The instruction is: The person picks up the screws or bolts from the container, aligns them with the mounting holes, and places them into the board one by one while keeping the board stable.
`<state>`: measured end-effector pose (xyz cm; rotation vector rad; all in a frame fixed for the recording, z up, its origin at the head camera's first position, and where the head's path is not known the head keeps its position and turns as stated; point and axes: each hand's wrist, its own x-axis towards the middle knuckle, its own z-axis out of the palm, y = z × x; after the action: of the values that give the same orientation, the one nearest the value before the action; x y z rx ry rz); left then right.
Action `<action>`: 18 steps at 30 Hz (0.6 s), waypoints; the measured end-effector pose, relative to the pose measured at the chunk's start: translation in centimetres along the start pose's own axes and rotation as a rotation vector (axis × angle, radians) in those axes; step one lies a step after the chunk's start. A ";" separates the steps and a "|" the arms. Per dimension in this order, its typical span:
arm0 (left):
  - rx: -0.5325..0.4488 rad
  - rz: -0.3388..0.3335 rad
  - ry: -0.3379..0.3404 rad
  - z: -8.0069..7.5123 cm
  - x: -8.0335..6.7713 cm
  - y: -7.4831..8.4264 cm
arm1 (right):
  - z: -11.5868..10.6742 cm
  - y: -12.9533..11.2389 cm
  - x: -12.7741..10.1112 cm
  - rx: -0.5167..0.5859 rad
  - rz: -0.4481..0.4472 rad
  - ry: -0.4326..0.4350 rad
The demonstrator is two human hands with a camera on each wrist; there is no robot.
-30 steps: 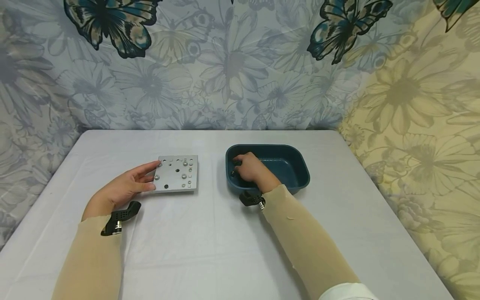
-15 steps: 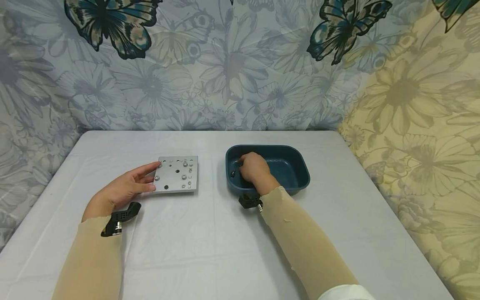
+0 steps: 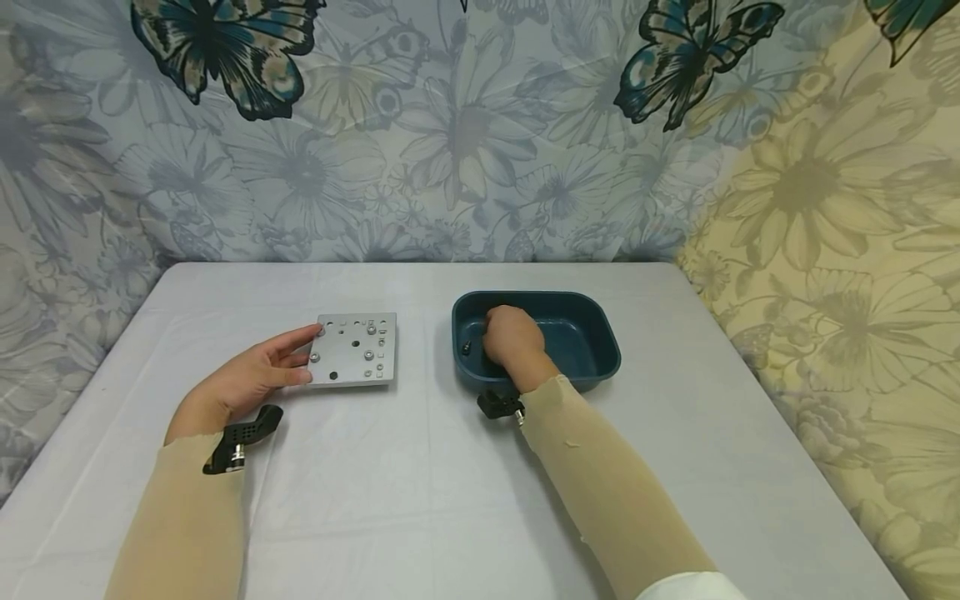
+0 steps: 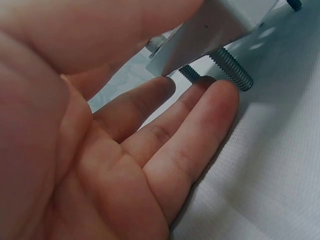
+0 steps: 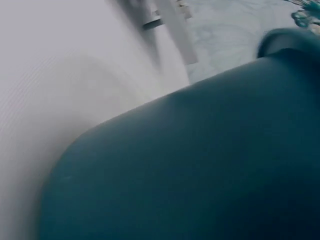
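fingers (image 4: 165, 95) under bolted grey plate (image 3: 352, 350) — raised

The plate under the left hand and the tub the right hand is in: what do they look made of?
The plate looks like matte grey metal, probably aluminium: flat, drilled, with threaded bolts through it. The tub looks like moulded plastic: dark teal, smooth, rounded corners, though the finish leaves that open.
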<state>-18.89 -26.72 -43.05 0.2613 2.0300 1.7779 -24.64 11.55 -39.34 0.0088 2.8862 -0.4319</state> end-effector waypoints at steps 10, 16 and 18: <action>0.012 -0.001 0.006 0.0 0.0 0.1 | -1.4 1.1 -0.8 0.340 -0.077 0.005; 0.015 -0.005 0.011 0.1 0.0 0.1 | -2.4 1.6 -1.0 0.683 -0.002 -0.052; 0.013 -0.006 0.011 0.1 0.0 0.2 | -2.6 1.7 -0.9 0.776 0.015 -0.068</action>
<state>-18.90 -26.60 -42.91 0.2494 2.0484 1.7671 -24.24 13.92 -37.25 0.1363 2.4613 -1.4687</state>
